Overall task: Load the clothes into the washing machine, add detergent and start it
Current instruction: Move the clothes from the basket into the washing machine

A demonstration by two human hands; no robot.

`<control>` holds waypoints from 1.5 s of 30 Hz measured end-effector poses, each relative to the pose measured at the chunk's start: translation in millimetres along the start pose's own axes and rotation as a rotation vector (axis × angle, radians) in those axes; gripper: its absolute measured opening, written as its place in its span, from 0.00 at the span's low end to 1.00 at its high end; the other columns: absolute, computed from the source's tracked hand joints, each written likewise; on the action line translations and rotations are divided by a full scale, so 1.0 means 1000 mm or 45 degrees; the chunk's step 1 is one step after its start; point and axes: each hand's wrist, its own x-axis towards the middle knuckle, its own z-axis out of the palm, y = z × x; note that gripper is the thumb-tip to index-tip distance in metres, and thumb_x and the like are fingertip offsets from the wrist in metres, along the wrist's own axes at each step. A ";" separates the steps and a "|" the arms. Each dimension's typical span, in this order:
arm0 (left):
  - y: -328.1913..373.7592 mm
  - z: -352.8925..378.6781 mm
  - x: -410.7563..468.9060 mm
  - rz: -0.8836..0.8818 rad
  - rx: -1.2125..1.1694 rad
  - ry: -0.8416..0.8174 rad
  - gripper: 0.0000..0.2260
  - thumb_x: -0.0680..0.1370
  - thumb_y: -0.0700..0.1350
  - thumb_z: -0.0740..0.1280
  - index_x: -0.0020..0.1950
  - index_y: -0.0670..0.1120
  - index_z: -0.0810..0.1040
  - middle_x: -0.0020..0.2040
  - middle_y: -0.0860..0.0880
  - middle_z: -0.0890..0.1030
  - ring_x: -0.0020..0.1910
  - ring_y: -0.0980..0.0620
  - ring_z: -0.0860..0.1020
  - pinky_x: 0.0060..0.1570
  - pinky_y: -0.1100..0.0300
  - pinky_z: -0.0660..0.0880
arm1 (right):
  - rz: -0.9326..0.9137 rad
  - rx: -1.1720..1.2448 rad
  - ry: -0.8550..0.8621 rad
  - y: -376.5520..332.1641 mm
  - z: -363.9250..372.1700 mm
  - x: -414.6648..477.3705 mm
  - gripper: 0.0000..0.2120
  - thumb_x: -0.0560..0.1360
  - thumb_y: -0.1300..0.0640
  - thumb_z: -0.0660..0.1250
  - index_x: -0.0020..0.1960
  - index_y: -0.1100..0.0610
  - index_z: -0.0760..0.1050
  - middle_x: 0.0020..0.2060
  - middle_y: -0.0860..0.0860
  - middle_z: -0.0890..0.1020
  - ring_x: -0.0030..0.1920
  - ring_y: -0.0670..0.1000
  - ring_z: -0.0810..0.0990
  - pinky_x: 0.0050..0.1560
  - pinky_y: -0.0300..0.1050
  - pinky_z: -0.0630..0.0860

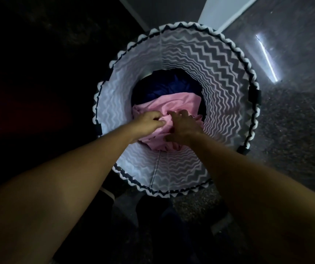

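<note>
- Reaching down into one round basket [219,73], two bare hands meet over the clothes inside it.
- One left hand [149,121] is on the left. Its fingers [159,121] are curled tight and pinch a fold of the pink cloth [177,103].
- One right hand [183,126] is just beside the left hand. Its fingers [181,112] are bent down and clamped on the same pink cloth, and its thumb sticks out on the near side.
- Two clothes can be counted, and both are in the basket.
- The pink cloth lies on top, bunched up, on the near side.
- One dark blue cloth [164,88] lies under it and behind it, on the far side. I cannot tell if more clothes lie below.
- The inside wall of the basket has grey and white zigzag lines. The rim has a black and white zigzag edge.
- Three small black tabs [255,96] sit on the rim, one on the left and two on the right.
- The basket stands on the floor [296,130], which is dark, speckled and shiny.
- One bright streak of light [267,58] shines on the floor to the right of the basket.
- One white panel [227,10] stands behind the basket at the top. I cannot tell if it is a wall or a door.
- The left side of the room is very dark.
</note>
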 end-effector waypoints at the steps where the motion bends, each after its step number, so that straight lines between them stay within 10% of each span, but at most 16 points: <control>1: 0.003 -0.001 -0.004 -0.032 -0.138 -0.043 0.03 0.81 0.45 0.67 0.48 0.49 0.81 0.33 0.57 0.77 0.33 0.58 0.73 0.35 0.65 0.69 | -0.065 0.038 0.048 -0.003 -0.002 -0.002 0.33 0.74 0.44 0.72 0.76 0.48 0.65 0.69 0.58 0.71 0.67 0.62 0.73 0.62 0.54 0.72; 6: 0.008 -0.007 -0.011 -0.028 -0.469 0.257 0.10 0.80 0.33 0.60 0.45 0.44 0.78 0.40 0.47 0.77 0.39 0.53 0.74 0.36 0.66 0.70 | 0.205 1.076 0.042 -0.010 -0.012 -0.022 0.18 0.73 0.46 0.69 0.61 0.49 0.80 0.52 0.52 0.83 0.47 0.51 0.81 0.42 0.41 0.75; 10: -0.006 -0.009 -0.012 -0.013 -0.002 0.308 0.17 0.76 0.46 0.65 0.65 0.51 0.74 0.60 0.49 0.79 0.56 0.49 0.80 0.48 0.57 0.78 | 0.552 1.807 0.191 -0.009 -0.024 -0.033 0.17 0.57 0.45 0.68 0.42 0.54 0.80 0.44 0.58 0.76 0.40 0.55 0.75 0.36 0.43 0.71; 14: -0.008 -0.005 -0.018 0.011 0.544 0.103 0.35 0.78 0.54 0.66 0.81 0.50 0.54 0.79 0.42 0.58 0.76 0.41 0.64 0.74 0.48 0.63 | 0.369 2.404 0.132 -0.023 -0.051 -0.061 0.10 0.72 0.54 0.59 0.48 0.57 0.75 0.42 0.56 0.79 0.40 0.57 0.78 0.43 0.45 0.74; 18: -0.006 -0.006 -0.023 0.035 0.647 0.169 0.45 0.73 0.62 0.65 0.82 0.52 0.45 0.81 0.44 0.52 0.77 0.35 0.58 0.74 0.40 0.60 | 0.170 2.625 -0.017 -0.017 -0.068 -0.082 0.14 0.75 0.52 0.58 0.48 0.58 0.79 0.40 0.55 0.82 0.41 0.56 0.81 0.49 0.48 0.75; 22: 0.000 -0.010 -0.020 0.039 0.696 0.112 0.33 0.70 0.58 0.72 0.73 0.50 0.70 0.71 0.43 0.72 0.70 0.41 0.72 0.64 0.54 0.71 | -0.108 2.738 -0.153 -0.003 -0.075 -0.101 0.17 0.75 0.49 0.61 0.52 0.59 0.81 0.43 0.55 0.83 0.47 0.56 0.81 0.54 0.49 0.76; 25: 0.015 -0.006 -0.029 -0.015 0.292 0.186 0.16 0.78 0.48 0.69 0.66 0.47 0.77 0.59 0.49 0.80 0.61 0.48 0.78 0.52 0.59 0.74 | -0.152 2.557 -0.119 0.002 -0.083 -0.107 0.21 0.78 0.44 0.61 0.59 0.60 0.79 0.50 0.58 0.84 0.52 0.57 0.82 0.58 0.51 0.78; 29: 0.036 -0.010 -0.053 -0.028 -0.420 0.407 0.17 0.83 0.42 0.62 0.71 0.46 0.72 0.60 0.48 0.79 0.58 0.49 0.79 0.44 0.65 0.75 | 0.280 1.123 0.364 0.013 -0.078 -0.106 0.27 0.75 0.35 0.67 0.62 0.55 0.75 0.55 0.51 0.82 0.53 0.52 0.81 0.57 0.48 0.77; 31: 0.050 -0.018 -0.071 0.053 -0.441 0.472 0.22 0.79 0.38 0.64 0.73 0.47 0.72 0.63 0.48 0.80 0.60 0.48 0.79 0.56 0.57 0.77 | 0.255 0.729 0.525 0.017 -0.071 -0.111 0.21 0.78 0.42 0.66 0.64 0.54 0.69 0.56 0.51 0.80 0.55 0.55 0.80 0.56 0.52 0.77; 35: 0.078 -0.036 -0.101 0.180 -0.398 0.540 0.30 0.68 0.43 0.66 0.72 0.49 0.73 0.65 0.48 0.80 0.64 0.49 0.77 0.66 0.52 0.74 | -0.101 0.684 0.754 0.004 -0.079 -0.136 0.29 0.78 0.43 0.63 0.76 0.49 0.59 0.69 0.53 0.72 0.65 0.54 0.75 0.59 0.52 0.74; 40: 0.129 -0.051 -0.149 0.292 -0.389 0.403 0.26 0.70 0.31 0.66 0.66 0.47 0.77 0.56 0.52 0.83 0.58 0.50 0.80 0.58 0.60 0.78 | -0.156 0.578 0.455 -0.025 -0.104 -0.169 0.59 0.58 0.28 0.75 0.79 0.51 0.54 0.71 0.51 0.67 0.66 0.50 0.71 0.62 0.48 0.73; 42: 0.152 -0.051 -0.176 0.354 -0.449 0.265 0.27 0.66 0.33 0.67 0.64 0.48 0.77 0.54 0.53 0.83 0.54 0.52 0.81 0.51 0.64 0.79 | -0.102 0.570 0.397 -0.038 -0.115 -0.182 0.54 0.55 0.32 0.76 0.75 0.55 0.67 0.69 0.53 0.73 0.60 0.46 0.72 0.56 0.36 0.69; 45: 0.172 -0.059 -0.206 0.413 -0.603 0.102 0.33 0.64 0.33 0.69 0.68 0.48 0.75 0.58 0.49 0.83 0.57 0.51 0.82 0.53 0.60 0.80 | -0.059 0.869 0.555 -0.061 -0.138 -0.201 0.26 0.68 0.64 0.77 0.65 0.58 0.76 0.60 0.54 0.80 0.59 0.45 0.72 0.51 0.25 0.69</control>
